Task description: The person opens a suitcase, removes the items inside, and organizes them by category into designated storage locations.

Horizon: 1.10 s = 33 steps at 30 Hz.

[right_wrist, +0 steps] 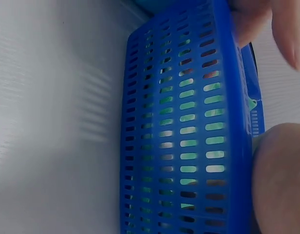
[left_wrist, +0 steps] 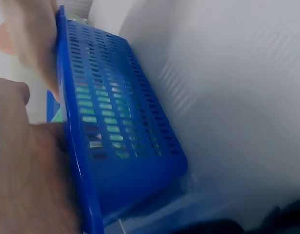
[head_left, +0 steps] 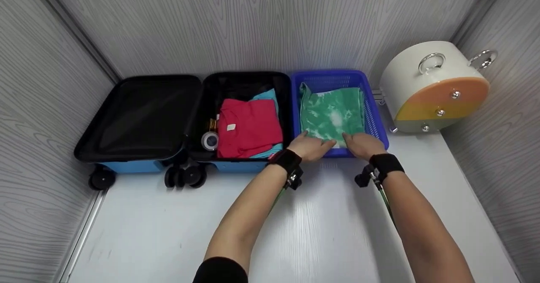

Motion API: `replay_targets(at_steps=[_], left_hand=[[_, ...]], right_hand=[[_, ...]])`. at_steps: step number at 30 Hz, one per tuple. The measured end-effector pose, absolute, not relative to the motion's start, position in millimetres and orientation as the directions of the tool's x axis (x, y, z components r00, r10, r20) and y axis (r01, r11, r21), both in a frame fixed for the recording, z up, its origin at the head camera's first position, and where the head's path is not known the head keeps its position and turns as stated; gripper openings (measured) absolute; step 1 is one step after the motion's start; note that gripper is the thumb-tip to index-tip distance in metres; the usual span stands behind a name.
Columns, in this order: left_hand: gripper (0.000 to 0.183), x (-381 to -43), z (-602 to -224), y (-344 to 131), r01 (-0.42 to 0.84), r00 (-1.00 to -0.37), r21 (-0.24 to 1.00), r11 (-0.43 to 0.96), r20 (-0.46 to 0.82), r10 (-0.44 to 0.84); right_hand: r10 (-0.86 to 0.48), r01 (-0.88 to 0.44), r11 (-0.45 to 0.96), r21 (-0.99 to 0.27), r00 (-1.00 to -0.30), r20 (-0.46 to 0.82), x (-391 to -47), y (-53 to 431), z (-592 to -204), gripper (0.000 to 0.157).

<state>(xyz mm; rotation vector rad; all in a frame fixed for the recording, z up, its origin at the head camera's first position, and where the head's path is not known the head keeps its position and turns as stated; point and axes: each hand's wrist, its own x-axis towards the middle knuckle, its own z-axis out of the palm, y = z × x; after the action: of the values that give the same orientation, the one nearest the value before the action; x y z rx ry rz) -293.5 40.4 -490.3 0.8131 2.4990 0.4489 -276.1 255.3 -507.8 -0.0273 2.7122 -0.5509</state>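
Note:
A folded green-and-white tie-dyed garment [head_left: 335,110] lies in a blue plastic basket [head_left: 371,118]. Over the basket's near edge, my left hand [head_left: 311,148] reaches in, with its thumb spread away from a fingertip near the garment's lower left. My right hand [head_left: 365,146] reaches over the same rim farther right, thumb pointing at the cloth, while its other fingers are mostly hidden. Both hands overlap the garment's near edge. In the right wrist view, the slotted basket wall [right_wrist: 189,117] shows green cloth behind it.
Left of the basket, an open suitcase [head_left: 236,165] holds a folded red garment [head_left: 251,125], turquoise cloth [head_left: 270,150] and a round white-rimmed item [head_left: 209,141]. Its black-lined other half [head_left: 147,118] lies farther left. A cream drum-shaped case [head_left: 422,72] with metal rings stands at right.

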Motion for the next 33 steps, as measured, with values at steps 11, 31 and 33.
replay_targets(at_steps=[11,31,33], left_hand=[[0.052,-314,-480,-60,0.362,-0.875,0.652,0.666,-0.009,0.484],[0.055,-312,-495,-181,-0.197,-0.963,0.656,0.728,-0.268,-0.02],[0.054,-310,-498,-183,-0.206,-0.96,0.632,0.747,-0.28,-0.028]], right_hand=[[0.002,0.016,0.791,-0.612,-1.0,-0.023,-275,232,-506,0.065],[-0.24,0.049,0.146,-0.988,-0.967,-0.084,-276,118,-493,0.045],[-0.261,0.068,0.148,-0.987,-0.959,-0.105,-278,108,-494,0.046]])
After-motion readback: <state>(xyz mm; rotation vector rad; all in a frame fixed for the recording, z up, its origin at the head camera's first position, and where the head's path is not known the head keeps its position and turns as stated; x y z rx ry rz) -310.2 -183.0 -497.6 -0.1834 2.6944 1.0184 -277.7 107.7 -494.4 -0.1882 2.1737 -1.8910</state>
